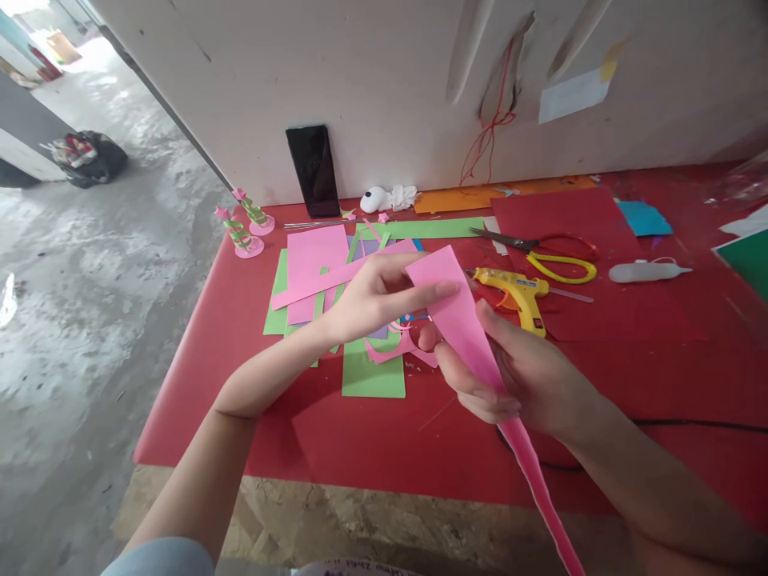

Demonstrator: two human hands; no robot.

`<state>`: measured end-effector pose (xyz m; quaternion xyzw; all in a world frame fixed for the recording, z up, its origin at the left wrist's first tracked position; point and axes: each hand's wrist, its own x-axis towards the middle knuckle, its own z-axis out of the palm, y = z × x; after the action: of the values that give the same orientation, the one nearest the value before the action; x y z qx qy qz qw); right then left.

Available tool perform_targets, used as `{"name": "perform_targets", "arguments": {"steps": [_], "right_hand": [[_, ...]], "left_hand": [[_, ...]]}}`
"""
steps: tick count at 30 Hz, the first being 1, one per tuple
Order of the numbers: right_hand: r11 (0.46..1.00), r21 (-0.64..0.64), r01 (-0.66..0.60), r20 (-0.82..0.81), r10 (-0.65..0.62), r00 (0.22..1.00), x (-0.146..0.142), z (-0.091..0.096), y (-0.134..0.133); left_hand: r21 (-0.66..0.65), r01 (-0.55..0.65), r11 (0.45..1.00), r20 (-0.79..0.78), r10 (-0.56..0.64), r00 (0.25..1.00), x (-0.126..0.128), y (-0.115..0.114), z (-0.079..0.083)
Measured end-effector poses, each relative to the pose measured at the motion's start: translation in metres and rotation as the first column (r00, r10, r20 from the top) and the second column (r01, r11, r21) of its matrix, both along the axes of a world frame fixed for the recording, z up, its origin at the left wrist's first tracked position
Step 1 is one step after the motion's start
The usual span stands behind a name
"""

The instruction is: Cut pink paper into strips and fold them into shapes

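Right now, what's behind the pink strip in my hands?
Past its right edge: yellow glue gun. Past its left: pink scraps, green sheet, red table. Whatever the pink strip covers can't be seen.

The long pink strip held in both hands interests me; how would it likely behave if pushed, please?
The pink strip is probably light and bendy, as it looks thin and its tail curves below the right hand. Pushed end-on, it would likely buckle, being long and narrow. The end at the left hand looks fairly flat, suggesting slight stiffness.

hands (375, 294) (534, 376): gripping pink strip (465, 332) | red table (300, 432): glue gun (529, 300), scissors (531, 246) | phone (313, 172): upright
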<state>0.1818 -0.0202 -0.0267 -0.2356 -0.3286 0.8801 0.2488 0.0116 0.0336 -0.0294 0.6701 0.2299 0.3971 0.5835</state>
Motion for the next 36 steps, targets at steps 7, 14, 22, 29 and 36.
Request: {"name": "perform_targets", "arguments": {"steps": [7,14,22,29,36], "right_hand": [[0.820,0.548,0.168,0.344,-0.404,0.848,-0.001,0.003,-0.003],[0.640,0.756,0.135,0.330,-0.551,0.766,0.004,0.007,-0.006],[0.607,0.790,0.087,0.335,-0.546,0.768,0.002,0.006,-0.009],[0.521,0.852,0.052,0.299,-0.566,0.768,-0.004,0.001,-0.010],[0.440,0.897,0.037,0.267,-0.608,0.748,-0.008,-0.008,-0.012]], "left_hand": [[-0.149,-0.127,0.981,0.081,0.140,0.987,-0.003,0.006,0.003],[-0.062,0.132,0.989,0.106,-0.125,0.987,-0.005,0.012,-0.003],[-0.160,0.133,0.978,0.158,-0.107,0.982,0.004,0.007,-0.010],[-0.310,0.134,0.941,0.289,-0.041,0.957,0.011,-0.004,-0.015],[-0.352,0.057,0.934,0.295,0.053,0.954,0.016,-0.013,-0.012]]}}
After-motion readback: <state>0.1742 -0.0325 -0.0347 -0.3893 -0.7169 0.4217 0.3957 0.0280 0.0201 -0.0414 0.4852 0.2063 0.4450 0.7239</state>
